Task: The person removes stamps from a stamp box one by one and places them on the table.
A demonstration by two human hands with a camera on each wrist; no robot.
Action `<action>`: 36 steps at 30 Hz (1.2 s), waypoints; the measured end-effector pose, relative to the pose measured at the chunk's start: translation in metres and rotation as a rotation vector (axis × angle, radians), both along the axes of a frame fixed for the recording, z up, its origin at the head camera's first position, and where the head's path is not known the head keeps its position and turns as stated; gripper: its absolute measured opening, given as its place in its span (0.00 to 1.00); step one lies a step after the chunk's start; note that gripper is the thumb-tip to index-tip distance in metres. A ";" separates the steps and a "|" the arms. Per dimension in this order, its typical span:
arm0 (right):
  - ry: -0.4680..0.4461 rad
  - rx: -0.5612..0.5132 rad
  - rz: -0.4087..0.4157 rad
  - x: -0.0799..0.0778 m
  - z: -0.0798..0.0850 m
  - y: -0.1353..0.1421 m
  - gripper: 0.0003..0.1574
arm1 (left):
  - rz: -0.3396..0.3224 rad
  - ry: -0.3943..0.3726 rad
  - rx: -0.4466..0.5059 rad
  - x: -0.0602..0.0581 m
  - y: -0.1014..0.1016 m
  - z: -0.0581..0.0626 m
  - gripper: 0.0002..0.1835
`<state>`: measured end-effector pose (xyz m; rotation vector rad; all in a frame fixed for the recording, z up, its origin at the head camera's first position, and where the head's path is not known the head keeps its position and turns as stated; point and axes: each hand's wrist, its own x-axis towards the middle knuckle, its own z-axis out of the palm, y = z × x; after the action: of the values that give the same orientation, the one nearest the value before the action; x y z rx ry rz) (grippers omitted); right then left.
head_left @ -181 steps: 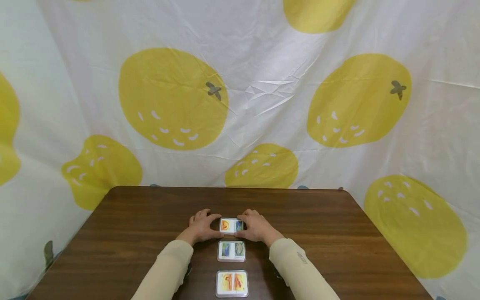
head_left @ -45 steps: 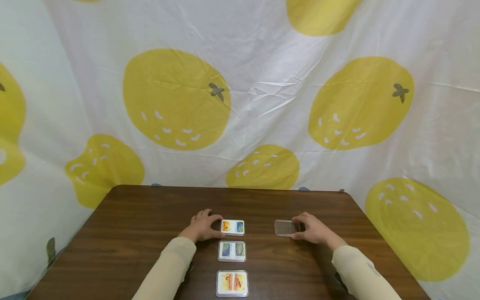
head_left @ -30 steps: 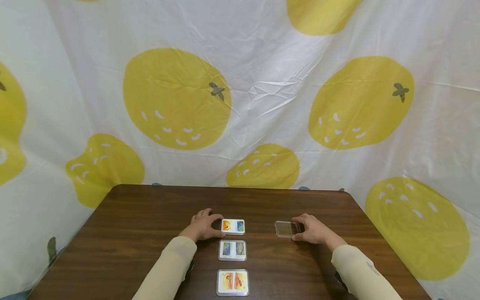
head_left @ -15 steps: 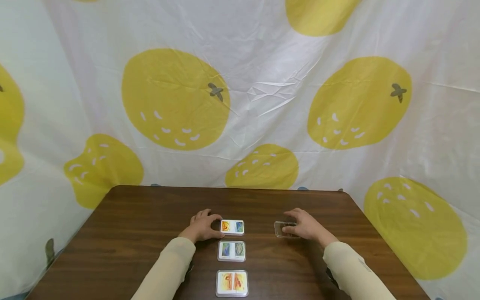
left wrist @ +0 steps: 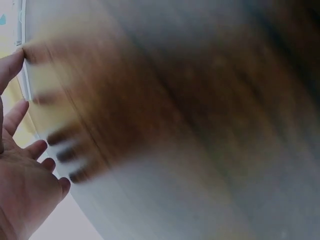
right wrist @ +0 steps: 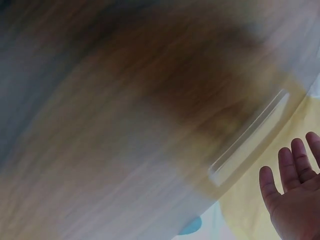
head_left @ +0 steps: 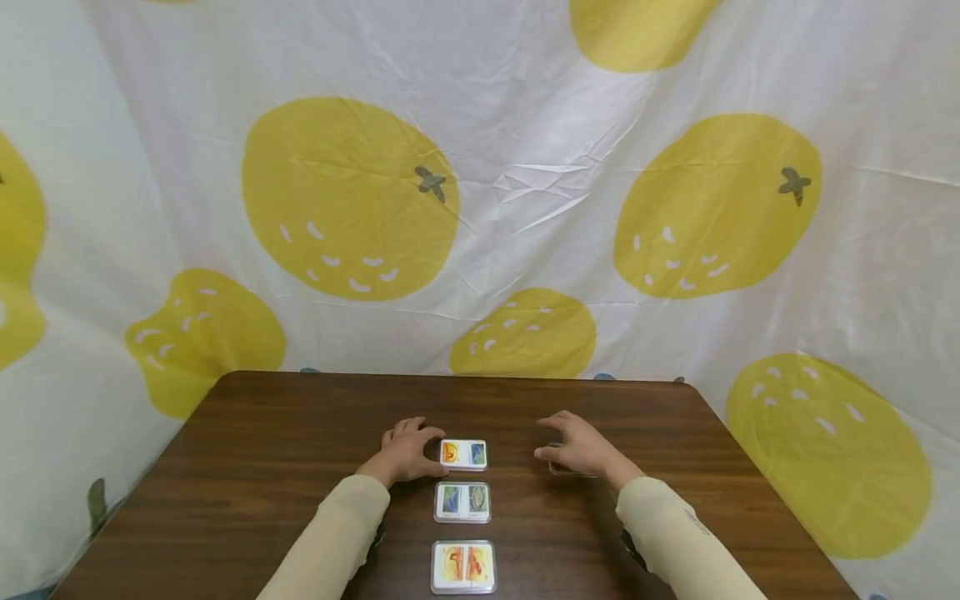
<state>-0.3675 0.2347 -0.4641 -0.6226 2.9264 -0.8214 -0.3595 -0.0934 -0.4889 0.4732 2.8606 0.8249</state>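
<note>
My left hand [head_left: 402,455] holds the left end of the farthest small case of picture cards [head_left: 464,453], thumb and index finger at its edges. An orange picture and a blue-green one show on top. In the left wrist view, those fingertips meet the case's edge, cut off at the corner. My right hand [head_left: 581,446] hovers with fingers spread over a clear plastic lid [head_left: 562,472], which lies on the table and is mostly hidden in the head view. From the right wrist view, the lid [right wrist: 250,140] is seen edge-on, apart from the fingers.
Two more clear cases line up nearer on the brown wooden table [head_left: 300,417]: a middle case [head_left: 462,502] with blue and green pictures, and a front case [head_left: 463,567] with orange ones. A white cloth [head_left: 510,250] with yellow fruit prints hangs behind.
The clear lid came off the farthest case and was set down to the right. My right hand has since let it go and moved left over it. My left hand stayed at the case.
</note>
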 end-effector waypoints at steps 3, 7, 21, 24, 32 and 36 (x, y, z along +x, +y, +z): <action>0.002 -0.010 0.006 0.000 0.001 -0.012 0.34 | -0.002 -0.012 0.017 0.001 0.000 0.001 0.33; 0.002 -0.045 0.020 0.000 0.003 -0.026 0.33 | -0.005 -0.018 0.028 0.002 0.000 0.001 0.33; -0.093 -0.227 -0.092 -0.004 -0.005 -0.063 0.28 | -0.011 -0.023 0.022 0.002 -0.003 0.001 0.33; -0.108 -0.254 -0.123 -0.005 -0.008 -0.069 0.27 | -0.009 -0.029 0.023 0.002 -0.003 0.001 0.33; -0.116 -0.284 -0.217 -0.005 -0.011 -0.080 0.25 | -0.007 -0.029 0.020 0.003 -0.002 0.002 0.33; -0.126 -0.284 -0.261 -0.004 -0.012 -0.084 0.23 | -0.012 -0.026 0.020 0.002 -0.003 0.000 0.33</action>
<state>-0.3716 0.1510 -0.4761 -0.1880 2.8346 -1.2675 -0.3577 -0.0960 -0.4886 0.4783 2.8255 0.8522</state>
